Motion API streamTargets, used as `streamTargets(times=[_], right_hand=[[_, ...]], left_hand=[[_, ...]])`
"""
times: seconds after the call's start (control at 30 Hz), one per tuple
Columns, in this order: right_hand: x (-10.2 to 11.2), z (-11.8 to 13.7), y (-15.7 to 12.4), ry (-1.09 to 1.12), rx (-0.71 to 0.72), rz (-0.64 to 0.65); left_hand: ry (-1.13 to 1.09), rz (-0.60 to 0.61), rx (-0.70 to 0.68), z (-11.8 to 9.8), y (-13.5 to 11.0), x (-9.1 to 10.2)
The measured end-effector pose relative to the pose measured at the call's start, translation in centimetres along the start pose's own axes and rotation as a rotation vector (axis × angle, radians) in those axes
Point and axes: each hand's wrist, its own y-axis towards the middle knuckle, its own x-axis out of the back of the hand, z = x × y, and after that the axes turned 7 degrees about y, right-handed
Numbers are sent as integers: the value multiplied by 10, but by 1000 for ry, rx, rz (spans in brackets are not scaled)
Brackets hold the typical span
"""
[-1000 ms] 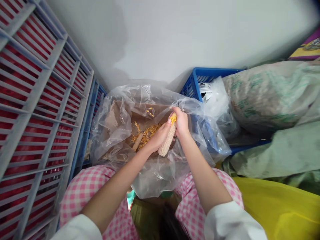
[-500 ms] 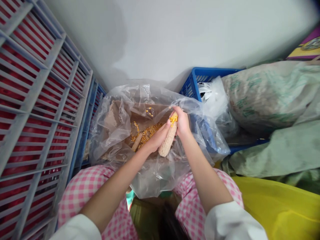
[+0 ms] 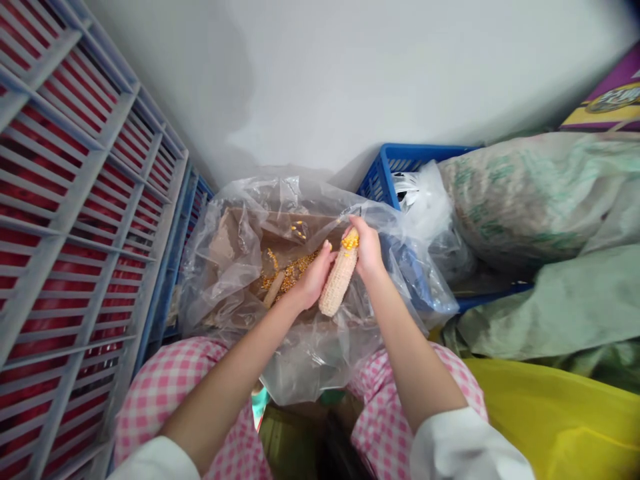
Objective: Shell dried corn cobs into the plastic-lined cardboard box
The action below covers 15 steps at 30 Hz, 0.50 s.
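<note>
The right hand (image 3: 369, 250) curls round the corn cob (image 3: 338, 283), at three o'clock from the loose kernels (image 3: 296, 268), while the left hand (image 3: 314, 277), half open beside it, perhaps lends no support, so a slack grip could drop it.

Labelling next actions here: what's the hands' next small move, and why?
Probably press the thumb of the left hand onto the small yellow kernels near the upper end of the long, pale corn cob to loosen a few: the right hand holds that end, the left thumb stands apart from those kernels, and the cob below looks mostly bare.
</note>
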Motion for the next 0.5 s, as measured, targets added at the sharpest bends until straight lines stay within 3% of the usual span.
streamTargets(times=[0.03, 0.1, 0.13, 0.2, 0.23, 0.3, 0.37, 0.43, 0.47, 0.5], right_hand=[[2, 1, 1, 6, 14, -14], [5, 4, 3, 19, 31, -38], [6, 6, 3, 21, 38, -43], [7, 12, 3, 23, 58, -38], [7, 15, 2, 25, 71, -32], [8, 21, -1, 35, 95, -24], [9, 27, -4, 64, 108, -28], [12, 32, -6, 102, 112, -20], [15, 35, -7, 114, 115, -9], [17, 38, -8, 122, 119, 2]], left_hand=[[172, -97, -21, 1, 2, 9], [667, -403, -23, 3, 4, 32], [913, -457, 7, 4, 5, 43], [1293, -338, 83, -1, 5, 61], [1412, -198, 82, -8, 5, 66], [1488, 33, 119, -26, 6, 68], [1464, 43, 6, -45, 8, 61], [1399, -97, -96, -55, 7, 52], [1383, -97, -76, -56, 6, 48], [1357, -24, -48, -55, 4, 46]])
